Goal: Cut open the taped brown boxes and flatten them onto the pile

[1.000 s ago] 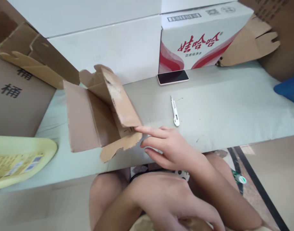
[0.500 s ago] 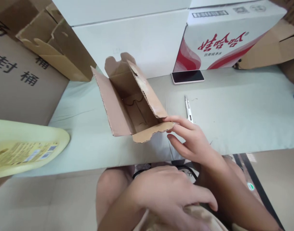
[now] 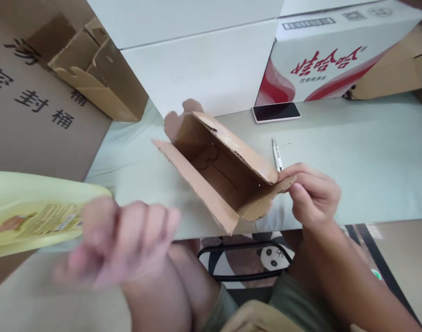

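Note:
A small brown cardboard box stands tilted over the green cloth, its top open and its flaps spread outward. My right hand pinches the end flap at the box's near right corner between thumb and fingers. Inside, the box shows bare cardboard with a seam along the bottom. My left hand is raised to the left of the box, apart from it and in front of a yellow bottle. Its fingers look curled but are smeared by motion. Close beyond my right hand lies a white utility knife.
A phone lies by the white printed carton. Another opened brown box stands back left beside a large printed carton. The green-covered surface ends just above my knees.
My right hand has closed on the flap and the box has turned and shifted right and nearer. My left hand has risen from my lap to the left. The view has shifted slightly.

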Demonstrator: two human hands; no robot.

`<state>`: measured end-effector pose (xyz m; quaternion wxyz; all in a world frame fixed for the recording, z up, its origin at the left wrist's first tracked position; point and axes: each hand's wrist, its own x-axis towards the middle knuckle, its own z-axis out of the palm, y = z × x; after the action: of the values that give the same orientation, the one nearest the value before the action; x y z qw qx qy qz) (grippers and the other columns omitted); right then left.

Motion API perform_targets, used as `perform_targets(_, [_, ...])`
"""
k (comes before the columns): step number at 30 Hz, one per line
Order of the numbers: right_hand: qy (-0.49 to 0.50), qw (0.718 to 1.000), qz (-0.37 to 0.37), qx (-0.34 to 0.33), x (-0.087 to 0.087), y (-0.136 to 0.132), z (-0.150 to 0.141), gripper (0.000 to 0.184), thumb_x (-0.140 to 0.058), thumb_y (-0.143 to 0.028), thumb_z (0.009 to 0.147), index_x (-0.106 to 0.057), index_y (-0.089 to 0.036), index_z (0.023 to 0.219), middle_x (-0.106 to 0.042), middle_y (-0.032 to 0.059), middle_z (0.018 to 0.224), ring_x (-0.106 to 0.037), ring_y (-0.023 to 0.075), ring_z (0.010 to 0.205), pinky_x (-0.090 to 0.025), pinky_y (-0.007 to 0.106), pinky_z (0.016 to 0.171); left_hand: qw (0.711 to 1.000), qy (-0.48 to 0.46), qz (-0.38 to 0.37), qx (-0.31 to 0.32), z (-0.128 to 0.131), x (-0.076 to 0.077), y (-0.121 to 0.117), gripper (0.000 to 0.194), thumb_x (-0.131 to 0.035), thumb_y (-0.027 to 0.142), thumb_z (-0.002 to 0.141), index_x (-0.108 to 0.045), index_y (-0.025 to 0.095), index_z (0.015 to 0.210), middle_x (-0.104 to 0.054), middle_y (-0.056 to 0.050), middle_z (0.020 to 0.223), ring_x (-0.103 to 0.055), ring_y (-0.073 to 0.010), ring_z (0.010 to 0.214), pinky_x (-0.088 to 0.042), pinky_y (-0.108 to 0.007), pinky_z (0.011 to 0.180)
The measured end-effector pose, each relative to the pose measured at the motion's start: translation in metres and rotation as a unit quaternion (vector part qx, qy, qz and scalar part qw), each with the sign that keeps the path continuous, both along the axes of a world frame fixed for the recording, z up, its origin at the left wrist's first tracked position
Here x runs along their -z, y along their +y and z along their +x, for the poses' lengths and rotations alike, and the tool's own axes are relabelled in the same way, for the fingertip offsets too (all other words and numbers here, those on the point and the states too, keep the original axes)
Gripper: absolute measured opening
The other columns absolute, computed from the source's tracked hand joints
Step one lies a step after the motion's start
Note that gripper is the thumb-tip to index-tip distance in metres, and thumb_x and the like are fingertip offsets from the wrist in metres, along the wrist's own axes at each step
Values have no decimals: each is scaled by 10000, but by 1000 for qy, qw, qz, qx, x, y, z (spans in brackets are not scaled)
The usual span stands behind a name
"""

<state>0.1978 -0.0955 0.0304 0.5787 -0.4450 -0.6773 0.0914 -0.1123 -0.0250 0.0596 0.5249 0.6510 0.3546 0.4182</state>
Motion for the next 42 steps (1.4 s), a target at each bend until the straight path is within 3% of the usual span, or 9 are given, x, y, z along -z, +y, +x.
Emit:
perform_targets(4, [4,999,47,9,3,-3,7,379,-554,-99,963,-566,-197,598,-756,28,751,-756,162,667,-537,247,512,954,-166,-19,-248,17,22,2,374,-623,545,852,-678,309,1137,-704,-36,1323,-609,-271,1306,-503,-423,1073])
perform_targets(6, [1,998,65,21,4,-4,7,394,-553,-90,959,-567,-205,583,-736,15,686,-800,200,744,-558,254,520,932,-217,-40,-287,27,32,8,453,-630,583,818,-667,304,1172,-679,-47,1369,-563,-285,1371,-474,-447,1123])
perform_targets(11, [-13,998,55,35,8,-4,5,318,-556,-194,982,-692,-216,695,-784,54,790,-817,259,939,-613,292,597,953,-204,-35,-220,31,43,39,626,-764,663,688,-624,361,1218,-635,-27,1443,-509,-306,1439,-433,-473,1179])
perform_targets(17, [12,999,18,35,14,-7,7,299,-562,-248,996,-755,-230,769,-797,76,840,-804,256,841,-621,341,619,964,-184,-9,-190,31,48,48,610,-729,693,750,-662,328,1234,-705,-49,1191,-662,-262,1108,-542,-376,903])
perform_targets(27, [-31,993,11,113,32,2,8,214,-678,-223,931,-791,-319,1084,-614,86,1315,-676,201,839,-568,382,674,960,-97,123,-234,49,54,41,526,-636,723,862,-755,220,764,-583,-72,911,-568,-233,987,-482,-373,997])
perform_targets(30, [-13,991,7,135,36,3,7,425,-714,-306,916,-655,-368,1333,-561,102,1383,-681,252,1007,-606,442,820,961,-76,105,-245,47,58,39,493,-680,693,866,-718,212,765,-582,-60,921,-567,-217,969,-485,-353,945])
perform_targets(33, [38,997,-43,57,38,3,8,721,-626,-321,979,-301,-416,1616,-649,93,1363,-671,272,1214,-585,509,1019,961,-59,92,-252,48,59,37,457,-725,666,850,-707,212,895,-602,-41,940,-583,-193,929,-496,-324,898])
perform_targets(38, [17,997,-68,-14,30,2,12,282,-588,-341,1008,-747,-294,1237,-728,96,1289,-677,286,1266,-558,504,1105,956,-58,97,-271,51,57,38,528,-839,583,773,-697,258,1165,-570,-10,960,-564,-151,872,-490,-272,845])
perform_targets(42, [35,996,-76,-38,22,2,14,304,-566,-429,1018,-788,-292,1174,-755,90,1221,-709,292,1210,-570,529,1101,959,1,118,-258,48,57,40,456,-802,549,806,-760,274,1167,-575,-44,1060,-588,-212,1075,-479,-359,1050])
